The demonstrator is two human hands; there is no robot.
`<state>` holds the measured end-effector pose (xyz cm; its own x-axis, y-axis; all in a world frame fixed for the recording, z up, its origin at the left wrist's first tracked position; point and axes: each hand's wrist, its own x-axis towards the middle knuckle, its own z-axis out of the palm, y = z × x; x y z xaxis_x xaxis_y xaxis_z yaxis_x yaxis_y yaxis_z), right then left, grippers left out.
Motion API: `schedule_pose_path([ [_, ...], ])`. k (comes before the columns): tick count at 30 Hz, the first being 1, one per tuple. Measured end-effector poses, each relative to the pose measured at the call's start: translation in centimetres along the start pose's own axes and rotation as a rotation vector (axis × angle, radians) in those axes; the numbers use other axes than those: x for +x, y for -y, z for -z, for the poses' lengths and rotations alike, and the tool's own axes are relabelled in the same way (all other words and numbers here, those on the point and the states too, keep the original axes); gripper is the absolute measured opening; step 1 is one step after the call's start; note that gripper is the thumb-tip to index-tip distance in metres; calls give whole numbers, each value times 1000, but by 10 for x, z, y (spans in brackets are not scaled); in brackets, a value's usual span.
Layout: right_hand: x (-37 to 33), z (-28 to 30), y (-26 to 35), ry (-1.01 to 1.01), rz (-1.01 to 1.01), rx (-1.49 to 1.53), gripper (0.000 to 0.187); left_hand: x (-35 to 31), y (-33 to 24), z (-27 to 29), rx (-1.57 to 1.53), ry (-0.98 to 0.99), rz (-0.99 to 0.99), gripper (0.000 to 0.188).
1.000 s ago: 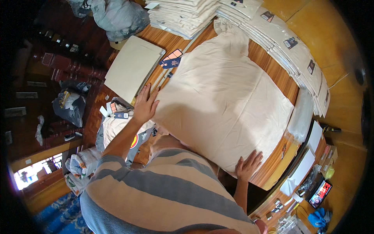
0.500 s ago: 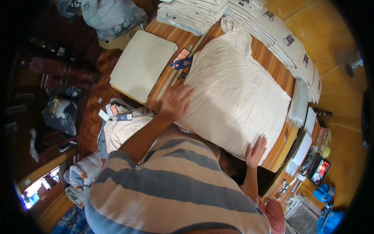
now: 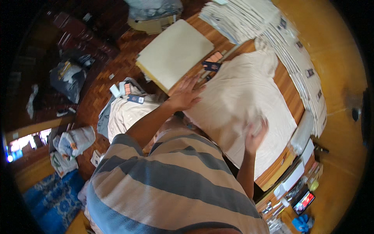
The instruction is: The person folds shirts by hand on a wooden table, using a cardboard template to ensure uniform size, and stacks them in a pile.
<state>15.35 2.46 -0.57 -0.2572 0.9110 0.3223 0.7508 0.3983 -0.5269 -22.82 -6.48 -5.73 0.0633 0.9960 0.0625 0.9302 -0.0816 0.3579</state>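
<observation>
A cream cloth garment (image 3: 253,89) lies spread over the wood-grain table in front of me, with its narrower, bunched end at the far side. At its left edge is my left hand (image 3: 184,95), open, fingers stretched out and holding nothing. My right hand (image 3: 256,136) is over the near right part of the garment. Motion blurs it, but thumb and fingers look apart with nothing between them. Whether either palm touches the cloth I cannot tell. Dark blue hang tags (image 3: 211,66) and peach-coloured stickers (image 3: 215,57) lie beyond my left hand, by the garment's left edge.
A pale board stack (image 3: 177,52) sits at the table's left. Folded cream garments (image 3: 233,19) are piled at the back, and a row of tagged ones (image 3: 300,58) runs down the right. More cloth (image 3: 130,111) lies left of me. A clear plastic roll (image 3: 302,132) lies at the right edge.
My right hand has come off its flat place near the garment's front edge and moved up over the cloth. My left hand stays by the left edge. The whole view has turned and shifted.
</observation>
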Motion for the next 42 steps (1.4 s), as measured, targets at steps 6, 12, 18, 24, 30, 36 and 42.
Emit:
schedule_pose_path([
  [6, 83, -160, 258, 542, 798, 179, 65, -7, 12, -27, -270, -145, 91, 56],
  [12, 79, -210, 300, 561, 796, -401, 72, -4, 19, -39, -726, 2, 194, 54],
  [18, 133, -112, 296, 773, 894, -57, 41, 0, 16, -36, -184, -252, -54, 49],
  [24, 140, 92, 177, 241, 707, 113, 16, -11, -21, -28, -252, -210, 11, 60],
  [30, 42, 163, 11, 11, 107, 751, 24, 32, -81, -13, -2061, 262, 284, 60],
  [36, -49, 172, -62, -82, -442, 1189, 23, 87, -168, 20, -1531, 684, 182, 36],
  [42, -113, 142, -117, 150, -1006, 630, 70, 106, -215, -31, -927, 316, -170, 44],
])
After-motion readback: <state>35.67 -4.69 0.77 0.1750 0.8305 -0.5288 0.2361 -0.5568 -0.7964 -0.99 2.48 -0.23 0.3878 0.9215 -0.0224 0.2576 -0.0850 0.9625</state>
